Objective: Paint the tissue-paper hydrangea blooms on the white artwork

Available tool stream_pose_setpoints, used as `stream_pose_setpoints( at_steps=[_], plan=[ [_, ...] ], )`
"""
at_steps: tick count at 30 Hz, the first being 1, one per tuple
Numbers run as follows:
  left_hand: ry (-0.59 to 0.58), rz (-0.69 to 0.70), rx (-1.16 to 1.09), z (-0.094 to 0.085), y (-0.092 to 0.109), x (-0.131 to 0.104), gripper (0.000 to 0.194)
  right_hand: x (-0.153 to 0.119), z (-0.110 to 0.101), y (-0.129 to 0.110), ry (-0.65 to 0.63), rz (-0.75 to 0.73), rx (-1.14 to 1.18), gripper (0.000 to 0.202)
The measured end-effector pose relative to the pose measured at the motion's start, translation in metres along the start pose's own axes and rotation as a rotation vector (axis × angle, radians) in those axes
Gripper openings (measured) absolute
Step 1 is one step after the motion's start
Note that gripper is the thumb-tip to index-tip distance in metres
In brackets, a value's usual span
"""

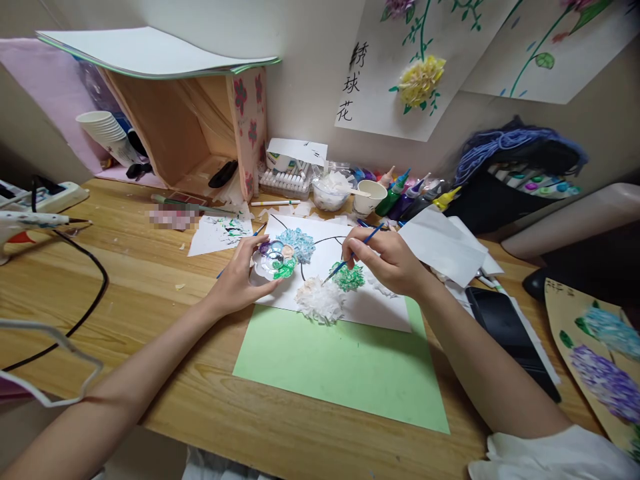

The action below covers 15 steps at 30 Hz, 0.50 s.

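Note:
My left hand [239,277] grips the rim of a small flower-shaped paint palette [267,267] with purple, blue, peach and green paint in it. A second brush [259,229] shows in part behind that hand. In my right hand [383,260] is a thin blue paintbrush [367,237], its tip at the upper edge of a white crumpled-paper flower [320,303]. A blue paper flower [299,245] and a green one [349,277] sit on the white sheet [373,319], along with another white flower partly hidden by my right hand.
Under the white sheet lies green paper [345,373]. Paint bottles [400,193], a paper cup [370,199] and a bowl of paper scraps [332,191] stand behind. A black phone [510,333] is at right; a glue gun [30,220] and black cable [95,260] are at left.

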<state>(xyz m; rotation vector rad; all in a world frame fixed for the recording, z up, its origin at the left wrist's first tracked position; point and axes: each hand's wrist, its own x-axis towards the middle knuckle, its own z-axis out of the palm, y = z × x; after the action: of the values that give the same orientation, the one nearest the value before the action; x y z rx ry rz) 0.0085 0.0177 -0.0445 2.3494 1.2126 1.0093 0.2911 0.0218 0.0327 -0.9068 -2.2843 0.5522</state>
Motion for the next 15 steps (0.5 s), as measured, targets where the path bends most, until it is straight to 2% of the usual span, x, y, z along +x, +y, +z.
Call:
stream_pose_setpoints(
  at_steps=[13,15],
  plan=[
    [0.008,0.007,0.014,-0.0004,0.0006,-0.0006,0.071,-0.0002,-0.0039,-0.0006,-0.024,-0.028,-0.023,0.035],
    [0.009,0.015,0.014,-0.0001,0.0002,-0.0009,0.072,-0.0008,-0.0030,0.0004,0.020,-0.016,0.011,0.035]
  ],
)
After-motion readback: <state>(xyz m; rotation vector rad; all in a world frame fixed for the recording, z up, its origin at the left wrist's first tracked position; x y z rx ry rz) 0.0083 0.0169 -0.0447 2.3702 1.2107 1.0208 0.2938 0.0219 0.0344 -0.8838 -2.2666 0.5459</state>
